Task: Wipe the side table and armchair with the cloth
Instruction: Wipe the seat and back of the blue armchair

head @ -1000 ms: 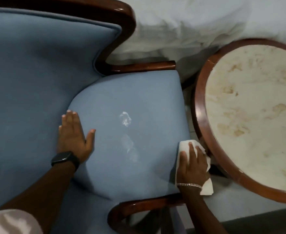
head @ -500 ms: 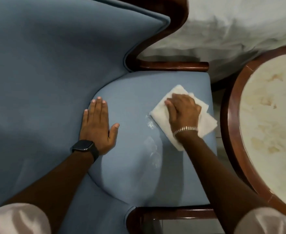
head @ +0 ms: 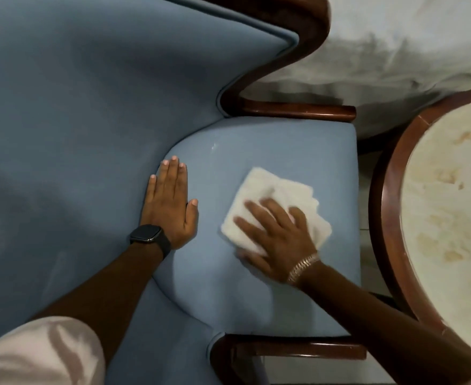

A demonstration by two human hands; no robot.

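Note:
A blue upholstered armchair [head: 76, 120] with dark wooden arms fills the left and middle. On its seat cushion [head: 298, 151] lies a folded white cloth [head: 267, 190], and my right hand [head: 278, 234] presses flat on it with fingers spread; the hand covers the cloth's lower part. My left hand [head: 172, 201] rests flat and open on the seat's inner edge, next to the backrest, a black watch on its wrist. The round side table [head: 451, 212], with a stained cream top and a dark wooden rim, stands to the right of the chair.
White bedding [head: 409, 37] lies beyond the chair and the table at the top right. A narrow strip of floor [head: 363, 195] separates the seat's edge from the table's rim. Wooden armrests [head: 298, 109] bound the seat at top and bottom.
My right hand carried the cloth from the seat's right edge onto the cushion, then slid it toward me and toward the middle. The white marks seen earlier mid-seat are under or gone from the wiped area.

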